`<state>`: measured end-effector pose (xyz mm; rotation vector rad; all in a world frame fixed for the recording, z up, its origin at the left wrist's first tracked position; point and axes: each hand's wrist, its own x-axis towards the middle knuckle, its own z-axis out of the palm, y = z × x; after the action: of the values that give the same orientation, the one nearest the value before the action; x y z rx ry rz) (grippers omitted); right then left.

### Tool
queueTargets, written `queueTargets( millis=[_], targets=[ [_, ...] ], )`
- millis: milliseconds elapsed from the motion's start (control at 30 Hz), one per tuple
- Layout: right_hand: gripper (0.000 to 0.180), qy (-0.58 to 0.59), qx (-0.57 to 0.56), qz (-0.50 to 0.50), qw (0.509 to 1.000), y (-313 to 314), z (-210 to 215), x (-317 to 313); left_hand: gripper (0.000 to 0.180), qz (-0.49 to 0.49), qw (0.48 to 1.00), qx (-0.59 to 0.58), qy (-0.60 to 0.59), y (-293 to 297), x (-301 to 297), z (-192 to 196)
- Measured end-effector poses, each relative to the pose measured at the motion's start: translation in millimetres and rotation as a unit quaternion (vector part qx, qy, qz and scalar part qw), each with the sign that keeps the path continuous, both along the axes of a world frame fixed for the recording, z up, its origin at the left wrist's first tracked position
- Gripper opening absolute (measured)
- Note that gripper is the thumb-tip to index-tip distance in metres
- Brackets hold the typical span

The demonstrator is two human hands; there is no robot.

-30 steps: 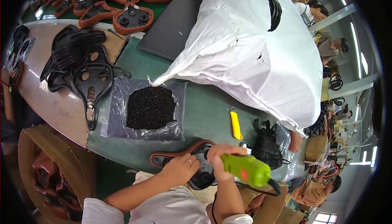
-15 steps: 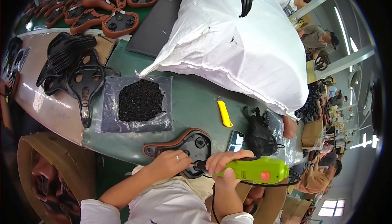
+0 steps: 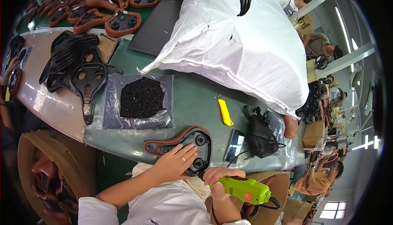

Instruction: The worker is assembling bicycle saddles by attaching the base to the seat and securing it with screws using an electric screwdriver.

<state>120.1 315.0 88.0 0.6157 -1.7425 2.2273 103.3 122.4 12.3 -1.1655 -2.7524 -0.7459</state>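
Note:
A bicycle saddle [image 3: 153, 147] with a brown rim and black base lies underside up at the table's near edge. My left hand [image 3: 178, 163] rests on its base, fingers stretched out flat. Whatever might be under those fingers is hidden. In my right hand [image 3: 219, 179] is a green electric screwdriver [image 3: 245, 189], its cord trailing from the back end. The tool slants, with its black nose at the saddle's near right edge; I cannot tell whether the tip touches it. Beyond the saddle, a heap of small black screws [image 3: 141, 98] sits on a clear plastic bag [image 3: 112, 120].
A yellow utility knife [image 3: 225, 112], a phone [image 3: 234, 145] and a black bag [image 3: 262, 137] lie to the right. Behind them bulges a large white sack [image 3: 241, 48]. Black saddle bases [image 3: 86, 77] are stacked at left. Cardboard boxes [image 3: 61, 159] of saddles flank me. People work farther off.
The screwdriver has swung down and its nose moved to the saddle's near edge. My left hand's fingers have gone from bunched near the tool tip to lying flat on the base.

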Motion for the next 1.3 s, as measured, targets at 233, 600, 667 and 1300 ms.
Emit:
queueTargets(
  millis=[233, 600, 667, 1300],
  targets=[
    [0.045, 0.014, 0.024, 0.034, 0.999, -2.5, -12.1, -1.8, 0.090, 0.003, 1.000, 0.013, -0.004, 0.8, 1.7, 0.7],
    [0.043, 0.084, 0.065, 0.184, 0.977, 4.7, -24.0, -22.2, 0.090, -0.002, 1.000, 0.012, 0.007, 0.9, 1.5, -6.8],
    [0.043, 0.089, 0.060, 0.181, 0.978, 2.4, -24.8, -22.8, 0.088, 0.001, 1.000, 0.016, 0.009, -1.1, 1.0, -7.6],
    [0.044, 0.096, 0.053, 0.154, 0.982, -1.2, 22.3, 5.6, 0.098, 0.080, 0.994, 0.078, 0.010, -25.8, 2.8, 7.3]
  ],
)
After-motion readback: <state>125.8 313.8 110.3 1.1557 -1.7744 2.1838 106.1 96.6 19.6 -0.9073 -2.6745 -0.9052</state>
